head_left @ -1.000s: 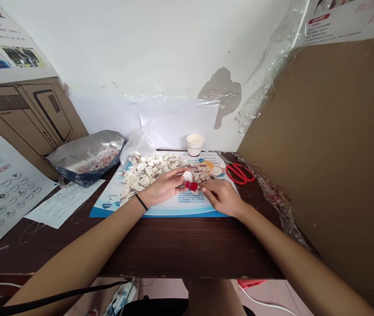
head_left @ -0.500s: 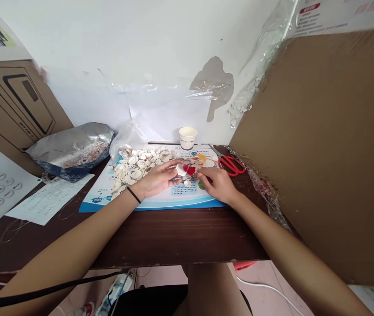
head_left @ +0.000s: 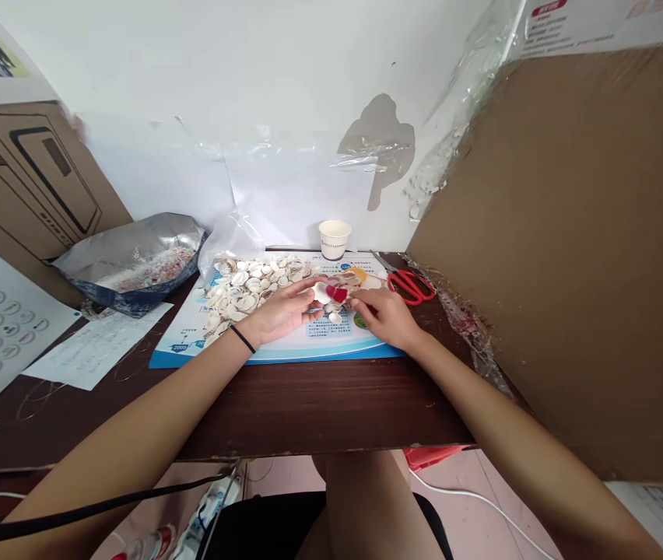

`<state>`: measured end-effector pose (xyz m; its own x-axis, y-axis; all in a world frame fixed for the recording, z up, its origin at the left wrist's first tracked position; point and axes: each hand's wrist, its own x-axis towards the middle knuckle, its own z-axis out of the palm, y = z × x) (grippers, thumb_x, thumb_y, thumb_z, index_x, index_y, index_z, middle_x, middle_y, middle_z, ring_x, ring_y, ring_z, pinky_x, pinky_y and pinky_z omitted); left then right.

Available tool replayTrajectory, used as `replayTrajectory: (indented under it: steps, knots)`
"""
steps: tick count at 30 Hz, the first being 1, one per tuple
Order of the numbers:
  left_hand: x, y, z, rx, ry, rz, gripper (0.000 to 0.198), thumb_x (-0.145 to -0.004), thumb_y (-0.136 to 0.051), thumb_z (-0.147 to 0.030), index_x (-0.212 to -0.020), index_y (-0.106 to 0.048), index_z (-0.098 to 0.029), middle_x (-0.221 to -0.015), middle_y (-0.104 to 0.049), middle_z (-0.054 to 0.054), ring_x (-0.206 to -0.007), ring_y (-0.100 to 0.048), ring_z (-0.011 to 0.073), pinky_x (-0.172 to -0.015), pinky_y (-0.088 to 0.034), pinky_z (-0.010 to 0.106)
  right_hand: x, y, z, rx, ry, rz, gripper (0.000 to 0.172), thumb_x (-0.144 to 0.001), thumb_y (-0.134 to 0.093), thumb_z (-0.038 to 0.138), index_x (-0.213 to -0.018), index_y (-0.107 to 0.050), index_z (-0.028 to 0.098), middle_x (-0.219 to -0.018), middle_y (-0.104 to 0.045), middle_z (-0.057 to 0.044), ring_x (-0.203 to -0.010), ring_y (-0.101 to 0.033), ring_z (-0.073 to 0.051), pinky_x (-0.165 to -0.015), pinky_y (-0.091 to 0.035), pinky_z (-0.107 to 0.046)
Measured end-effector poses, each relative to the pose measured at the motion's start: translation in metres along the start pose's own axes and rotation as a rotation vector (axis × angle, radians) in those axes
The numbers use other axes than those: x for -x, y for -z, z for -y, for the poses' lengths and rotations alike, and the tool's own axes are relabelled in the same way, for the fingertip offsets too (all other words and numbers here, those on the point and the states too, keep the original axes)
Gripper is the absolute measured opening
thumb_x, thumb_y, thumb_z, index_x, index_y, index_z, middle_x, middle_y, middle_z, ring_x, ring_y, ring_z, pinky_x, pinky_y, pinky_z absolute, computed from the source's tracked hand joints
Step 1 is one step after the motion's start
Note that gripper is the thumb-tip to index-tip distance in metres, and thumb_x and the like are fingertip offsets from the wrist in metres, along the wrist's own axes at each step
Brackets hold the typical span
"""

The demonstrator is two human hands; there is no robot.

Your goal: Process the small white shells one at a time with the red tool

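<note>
Left hand point(head_left: 282, 315) grips a white shell point(head_left: 322, 293), seemingly nearly closed.

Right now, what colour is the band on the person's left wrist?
Black: a thin band, best seen in the head view.

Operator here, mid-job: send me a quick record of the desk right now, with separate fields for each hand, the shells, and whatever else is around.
left hand: fingertips at a white shell, beside a red piece; grip cannot be told
right hand: fingertips down near small shells; nothing clearly held
shells: pale shell pile on a blue-edged printed mat
rest: red-handled scissors, paper cup, foil bag, all on a dark wooden desk
</note>
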<state>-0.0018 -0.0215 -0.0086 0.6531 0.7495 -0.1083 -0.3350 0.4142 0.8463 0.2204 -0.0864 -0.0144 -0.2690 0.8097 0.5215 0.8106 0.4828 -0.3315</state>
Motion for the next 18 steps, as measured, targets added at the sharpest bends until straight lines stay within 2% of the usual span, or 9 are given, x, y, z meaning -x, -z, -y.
replayTrajectory:
  steps: [2,4,8,10,14,18]
  knots:
    - [-0.0005,0.0006,0.0009,0.003,0.000,-0.007,0.030,-0.082,-0.070,-0.012,-0.110,-0.072,-0.020,-0.094,-0.068,0.005,-0.084,-0.061,0.0122,-0.085,-0.051,0.031,0.0003,-0.0023,0.0020,0.019,0.020,0.042,0.030,-0.097,-0.044,0.032,-0.098,-0.071,0.020,-0.086,-0.074,-0.007,-0.077,-0.065,-0.020,-0.072,-0.044,-0.028]
    - [-0.0014,0.0017,0.0018,0.010,-0.002,-0.006,0.030,-0.082,-0.069,-0.011,-0.111,-0.072,-0.019,-0.095,-0.068,0.006,-0.085,-0.061,0.0125,-0.086,-0.050,0.030,0.0000,-0.0036,0.0011,0.062,-0.044,0.054,0.028,-0.096,-0.046,0.030,-0.096,-0.072,0.020,-0.084,-0.074,-0.007,-0.074,-0.065,-0.020,-0.068,-0.043,-0.028]
    - [-0.0029,0.0024,0.0025,0.016,-0.013,0.000,0.030,-0.083,-0.067,-0.009,-0.112,-0.071,-0.017,-0.099,-0.069,0.008,-0.089,-0.062,0.0136,-0.087,-0.049,0.030,-0.0009,-0.0041,-0.0041,0.056,-0.188,-0.033,0.029,-0.095,-0.046,0.030,-0.097,-0.073,0.019,-0.082,-0.075,-0.007,-0.070,-0.066,-0.020,-0.065,-0.045,-0.028]
    - [-0.0024,0.0011,0.0019,0.009,-0.016,-0.005,0.030,-0.082,-0.068,-0.008,-0.110,-0.071,-0.018,-0.100,-0.069,0.007,-0.090,-0.062,0.0134,-0.087,-0.049,0.029,-0.0009,-0.0046,-0.0042,-0.018,-0.155,-0.064,0.029,-0.096,-0.046,0.030,-0.100,-0.073,0.019,-0.089,-0.076,-0.008,-0.077,-0.068,-0.020,-0.071,-0.048,-0.028]
    - [-0.0008,-0.0021,0.0004,-0.010,-0.016,-0.008,0.030,-0.080,-0.069,-0.008,-0.108,-0.072,-0.018,-0.096,-0.069,0.005,-0.087,-0.061,0.0115,-0.089,-0.049,0.029,-0.0004,-0.0070,-0.0003,-0.100,-0.022,-0.045,0.026,-0.095,-0.051,0.031,-0.102,-0.074,0.020,-0.097,-0.076,-0.008,-0.089,-0.069,-0.021,-0.081,-0.051,-0.032]
    - [-0.0014,-0.0013,0.0007,-0.010,-0.014,-0.003,0.033,-0.078,-0.071,-0.007,-0.109,-0.072,-0.018,-0.099,-0.069,0.006,-0.089,-0.061,0.0124,-0.090,-0.049,0.030,-0.0008,-0.0069,-0.0020,-0.022,-0.075,-0.100,0.028,-0.094,-0.051,0.028,-0.099,-0.076,0.017,-0.093,-0.077,-0.010,-0.084,-0.070,-0.024,-0.078,-0.052,-0.034]
